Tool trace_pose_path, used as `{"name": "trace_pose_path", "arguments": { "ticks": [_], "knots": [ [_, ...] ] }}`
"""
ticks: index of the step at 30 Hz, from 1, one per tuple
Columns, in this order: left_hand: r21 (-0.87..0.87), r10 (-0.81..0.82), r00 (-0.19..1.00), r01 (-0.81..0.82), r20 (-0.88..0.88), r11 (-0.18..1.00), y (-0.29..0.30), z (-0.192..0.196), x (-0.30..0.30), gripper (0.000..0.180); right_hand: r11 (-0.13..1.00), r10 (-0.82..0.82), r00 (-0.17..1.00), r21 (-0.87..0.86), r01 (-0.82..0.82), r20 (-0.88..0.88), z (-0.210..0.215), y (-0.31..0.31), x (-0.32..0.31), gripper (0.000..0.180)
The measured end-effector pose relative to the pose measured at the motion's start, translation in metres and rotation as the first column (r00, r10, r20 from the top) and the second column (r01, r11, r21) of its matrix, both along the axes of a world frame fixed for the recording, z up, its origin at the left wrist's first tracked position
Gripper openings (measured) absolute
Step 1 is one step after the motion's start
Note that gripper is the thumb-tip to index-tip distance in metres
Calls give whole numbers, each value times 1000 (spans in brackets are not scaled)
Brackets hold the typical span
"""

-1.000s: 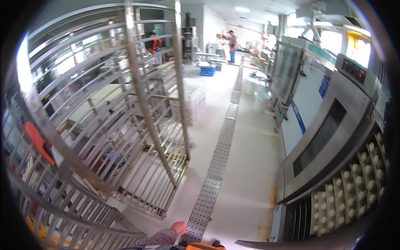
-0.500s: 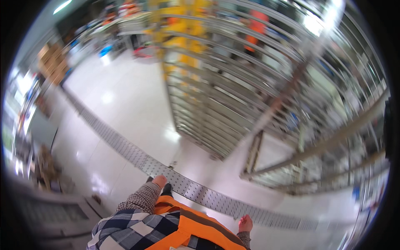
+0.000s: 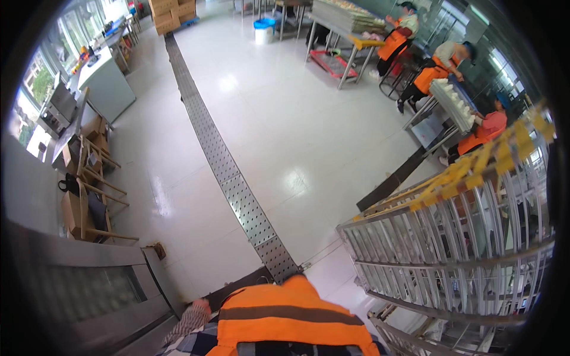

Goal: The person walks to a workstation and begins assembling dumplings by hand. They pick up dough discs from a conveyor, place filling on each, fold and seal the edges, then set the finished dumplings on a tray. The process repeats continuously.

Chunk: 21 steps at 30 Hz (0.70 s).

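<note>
Gone from view since the earlier frame is the right hand, its state untellable; the slatted metal rack (image 3: 445, 266) now lies rightward, beyond the perforated floor strip (image 3: 237, 199) — its close rails probably spaced for trays. Low beside the windowed steel cabinet (image 3: 104, 289) is the left hand (image 3: 202, 305) — too unclear to tell if it holds anything.
</note>
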<state>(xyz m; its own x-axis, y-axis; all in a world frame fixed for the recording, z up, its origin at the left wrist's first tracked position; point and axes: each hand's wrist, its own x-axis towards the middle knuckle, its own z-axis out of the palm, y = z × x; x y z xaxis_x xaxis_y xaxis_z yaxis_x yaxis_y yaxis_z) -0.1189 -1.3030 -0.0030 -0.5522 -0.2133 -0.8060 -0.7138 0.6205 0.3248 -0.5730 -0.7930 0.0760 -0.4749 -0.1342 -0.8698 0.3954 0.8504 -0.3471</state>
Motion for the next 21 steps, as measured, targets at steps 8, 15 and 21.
{"name": "trace_pose_path", "arguments": {
  "ticks": [8, 15, 21],
  "knots": [
    [490, 890, 320, -748, -324, 447, -235, -9, -430, 28, 850, 377, 921, 359, -385, 96, -6, -148, -269, 33],
    [389, 993, 35, -918, -111, 75, -410, 68, -484, 23, 891, 446, 762, 151, -428, -469, 39, -662, -656, 35],
    [-41, 954, 227, -970, 194, 239, -588, 5, -499, 24, 439, 209, 691, -565, -699, -692, 65, -1101, -870, 26]
  ]
}}
